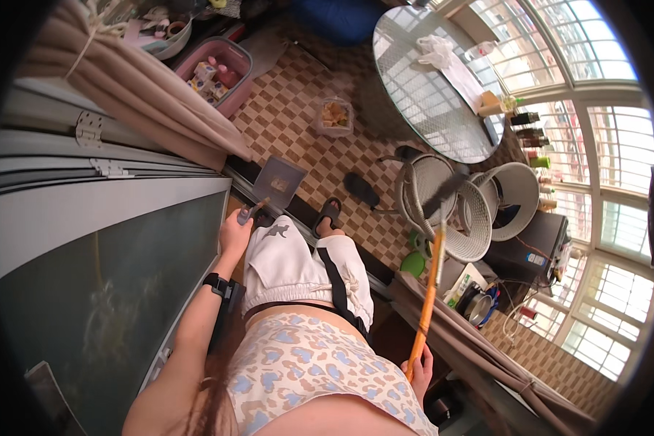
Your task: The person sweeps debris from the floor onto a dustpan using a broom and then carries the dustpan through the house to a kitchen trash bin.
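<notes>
My left hand [235, 233] grips the handle of a grey plastic dustpan [288, 173], which sits low over the door threshold with a little debris in its pan. At the right, my right hand [422, 370] is closed around the lower end of an orange broom handle [426, 305]. The broom slants up and away from me. Its dark broom head [446, 192] is blurred and appears in front of a wicker chair [433, 180], so whether the two touch cannot be told.
A round glass table [409, 82] stands by barred windows. On the checkered floor [283, 98] lie a lined bin of waste [335, 117] and a dark slipper [361, 189]. A pink tub [242, 65] holds boxes. A folding door [114, 201] flanks my left side, a curtain [458, 327] my right.
</notes>
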Demonstrator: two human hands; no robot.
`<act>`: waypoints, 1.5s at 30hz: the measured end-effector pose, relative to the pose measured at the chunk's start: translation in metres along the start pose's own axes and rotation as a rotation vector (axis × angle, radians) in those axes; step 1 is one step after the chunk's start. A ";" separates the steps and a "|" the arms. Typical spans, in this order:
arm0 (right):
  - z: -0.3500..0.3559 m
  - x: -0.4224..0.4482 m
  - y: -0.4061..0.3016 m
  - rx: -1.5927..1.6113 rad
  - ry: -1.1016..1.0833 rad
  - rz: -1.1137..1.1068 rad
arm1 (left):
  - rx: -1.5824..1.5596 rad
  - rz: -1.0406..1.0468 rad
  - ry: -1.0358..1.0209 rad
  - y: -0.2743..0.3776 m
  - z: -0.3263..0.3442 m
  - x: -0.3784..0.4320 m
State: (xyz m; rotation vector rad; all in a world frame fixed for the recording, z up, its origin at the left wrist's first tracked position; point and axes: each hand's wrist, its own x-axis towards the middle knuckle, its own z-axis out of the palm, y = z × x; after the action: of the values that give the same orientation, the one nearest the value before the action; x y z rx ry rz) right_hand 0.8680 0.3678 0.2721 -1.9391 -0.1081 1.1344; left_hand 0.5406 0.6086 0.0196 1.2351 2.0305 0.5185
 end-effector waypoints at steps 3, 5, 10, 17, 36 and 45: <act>0.006 0.004 -0.012 -0.264 -0.091 -0.020 | -0.023 -0.067 -0.094 -0.003 -0.006 -0.005; 0.005 0.018 -0.024 -0.427 -0.151 -0.052 | -0.075 -0.030 -0.063 -0.011 -0.001 -0.002; 0.054 0.061 -0.075 -0.732 -0.343 -0.081 | -0.152 0.003 0.000 -0.024 -0.004 0.007; 0.183 0.225 -0.077 -0.761 -0.705 -0.182 | -0.134 -0.082 0.021 0.001 0.001 0.013; 0.569 0.680 -0.081 -1.256 -0.753 -0.628 | -0.276 -0.803 0.320 0.150 0.127 -0.016; 0.468 0.591 -0.025 -1.611 -0.837 -0.558 | -0.481 -0.949 0.624 0.190 0.174 -0.061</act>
State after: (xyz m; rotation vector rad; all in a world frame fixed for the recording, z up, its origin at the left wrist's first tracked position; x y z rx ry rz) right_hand 0.8709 0.9509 -0.2062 -2.0741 -2.4434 1.4765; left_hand 0.8019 0.6399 0.0451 -0.2635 2.4687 0.8831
